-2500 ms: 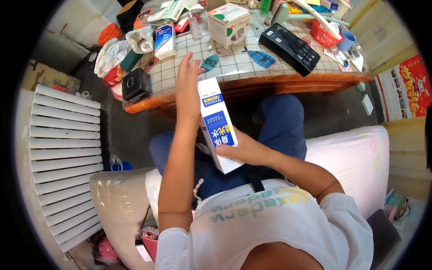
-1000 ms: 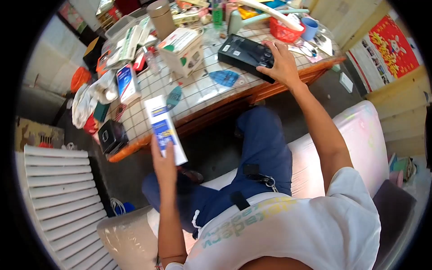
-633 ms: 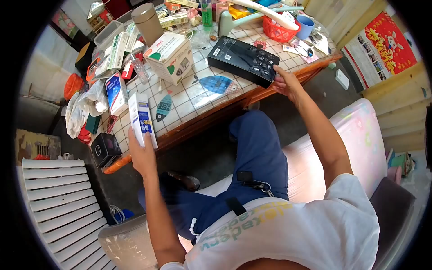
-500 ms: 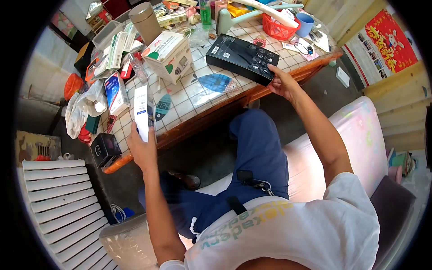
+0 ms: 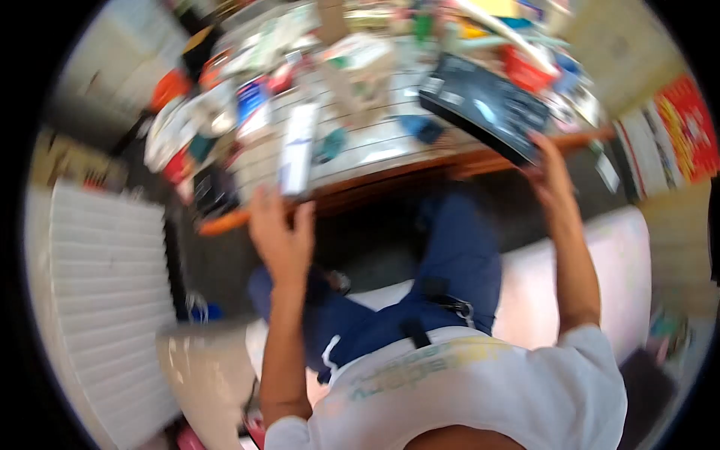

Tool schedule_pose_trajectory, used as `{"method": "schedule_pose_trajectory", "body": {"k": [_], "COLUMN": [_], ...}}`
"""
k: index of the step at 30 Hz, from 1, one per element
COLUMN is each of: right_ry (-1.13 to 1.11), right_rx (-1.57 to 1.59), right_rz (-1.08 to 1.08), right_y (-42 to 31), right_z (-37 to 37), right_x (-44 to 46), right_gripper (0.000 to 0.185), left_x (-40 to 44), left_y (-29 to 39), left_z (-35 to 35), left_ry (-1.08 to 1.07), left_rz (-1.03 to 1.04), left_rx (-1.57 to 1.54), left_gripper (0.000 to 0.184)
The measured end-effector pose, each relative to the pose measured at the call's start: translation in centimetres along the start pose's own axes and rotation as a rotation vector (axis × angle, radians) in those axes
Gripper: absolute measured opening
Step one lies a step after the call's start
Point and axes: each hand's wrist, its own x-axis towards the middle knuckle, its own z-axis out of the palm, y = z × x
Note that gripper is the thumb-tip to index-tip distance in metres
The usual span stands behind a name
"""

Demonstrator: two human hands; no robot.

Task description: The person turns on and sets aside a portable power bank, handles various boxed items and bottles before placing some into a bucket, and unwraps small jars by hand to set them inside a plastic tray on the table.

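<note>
The head view is smeared by motion. My right hand (image 5: 553, 176) grips the near right corner of a black box (image 5: 484, 105) with printed pictures, which is tilted at the table's front edge. A narrow white box (image 5: 298, 150) stands or lies near the table's front edge on the left; which of the two is blurred. Just below its near end is my left hand (image 5: 281, 236), with thumb and fingers apart and nothing between them. A larger white carton (image 5: 360, 71) is behind, between the two boxes. Left of the white box is a blue-and-white box (image 5: 255, 105).
The tiled table (image 5: 375, 154) has a wooden front edge. On it are a red basket (image 5: 529, 69), a blue cup (image 5: 568, 73), a small black box (image 5: 216, 189) and plastic bags (image 5: 187, 124). A white slatted piece (image 5: 109, 300) is at the left.
My left hand has let go of the narrow white box and drawn back towards me. My right hand still holds the black box. The whole view has shifted and blurred.
</note>
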Motion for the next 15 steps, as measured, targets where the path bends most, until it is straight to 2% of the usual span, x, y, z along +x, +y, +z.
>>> {"method": "schedule_pose_trajectory", "body": {"k": [2, 3, 4, 5, 6, 7, 8, 9, 10, 12, 14, 15], "right_ry": [0.052, -0.016, -0.188, -0.266, -0.436, -0.600, -0.738, -0.746, -0.739, -0.770, -0.861, -0.885], "right_rx": [-0.061, -0.050, -0.042, -0.066, -0.088, -0.058, -0.029, -0.046, -0.041, -0.128, -0.258, -0.230], "right_rz": [-0.062, -0.022, 0.036, 0.049, 0.149, 0.209, 0.261, 0.308, 0.321, 0.339, 0.262, 0.322], "right_y": [-1.0, -1.0, 0.4, 1.4, 2.2, 3.4, 4.7, 6.5, 3.9, 8.0, 8.0, 8.3], "right_z": [0.6, 0.8, 0.0, 1.8, 4.2, 7.7, 11.3, 15.3, 15.5, 21.5, 26.0, 27.4], "right_x": [-3.7, -4.4, -3.3, -3.7, -3.4, -4.1, -5.0, -5.1, -6.9, -8.0, -11.2, -11.8], "right_gripper": [0.040, 0.039, 0.037, 0.037, 0.040, 0.043, 0.046, 0.046, 0.045, 0.045, 0.045, 0.044], "left_x": [-0.7, -0.3, -1.3, -1.5, -2.2, -1.9, -2.5, -3.2, -4.0, -7.6, -10.5, -11.7], "left_y": [1.4, 2.2, 1.6, 1.2, -0.7, -0.4, -2.2, -2.5, 1.1, -3.3, -4.2, -4.0], "left_z": [-2.3, -4.6, -4.6, -5.0, -3.4, -6.4, -6.0, -8.1, -11.6, -13.2, -16.1, -17.6], "left_ry": [0.055, -0.028, 0.109, 0.043, -0.055, -0.259, -0.400, -0.250, -0.134, 0.044, 0.224, 0.183], "left_rz": [0.030, -0.017, -0.081, -0.266, -0.495, -0.719, -0.927, -0.963, -0.936, -0.862, -0.924, -0.945], "left_rx": [-0.048, -0.113, -0.207, -0.385, -0.948, -1.326, -1.721, -1.939, -1.913, -1.839, -1.655, -1.535], "left_gripper": [0.054, 0.057, 0.060, 0.059, 0.053, 0.053, 0.059, 0.063, 0.065, 0.070, 0.078, 0.085]}}
